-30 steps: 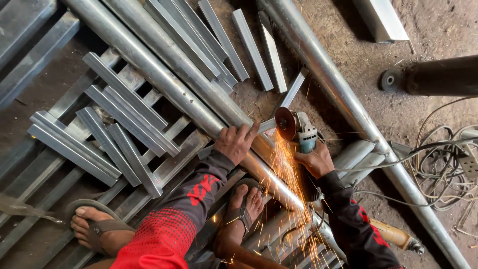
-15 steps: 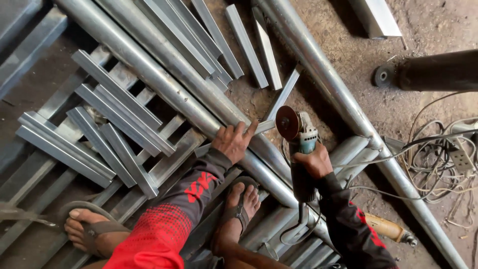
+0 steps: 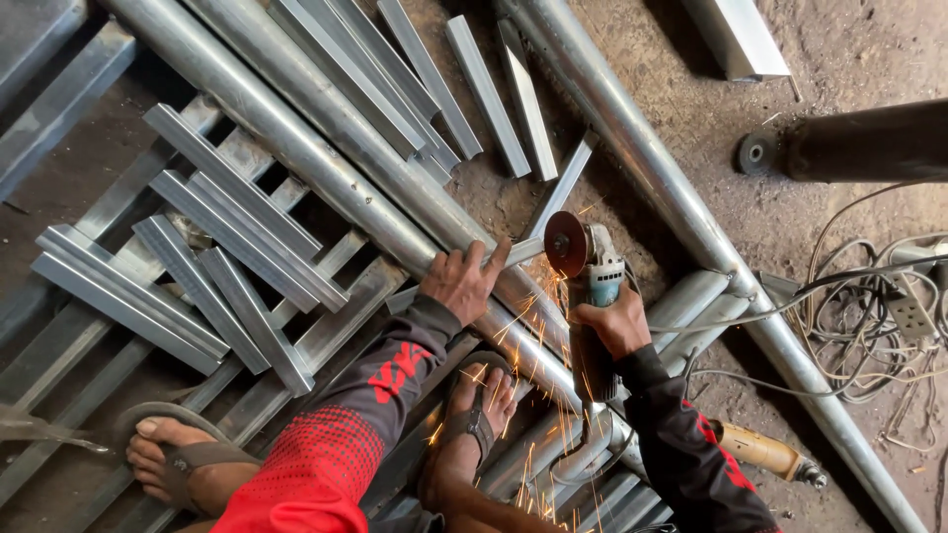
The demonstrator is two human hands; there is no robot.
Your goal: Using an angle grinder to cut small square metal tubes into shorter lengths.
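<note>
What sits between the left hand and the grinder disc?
Head view: only the short flat metal strip the left hand pins down, with sparks flying off beside the grinder disc.

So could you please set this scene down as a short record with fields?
Setting: dirt floor strewn with metal stock
Left hand: pressed on a thin metal strip lying across a long pipe
Right hand: gripping an angle grinder
Grinder disc: at the strip, sparks spraying toward the person
Feet: in sandals, one foot planted on pipes below the cut
Left of pipe: cut channel pieces in a loose pile
Right side: tangled cables; a second power tool on the ground
</note>
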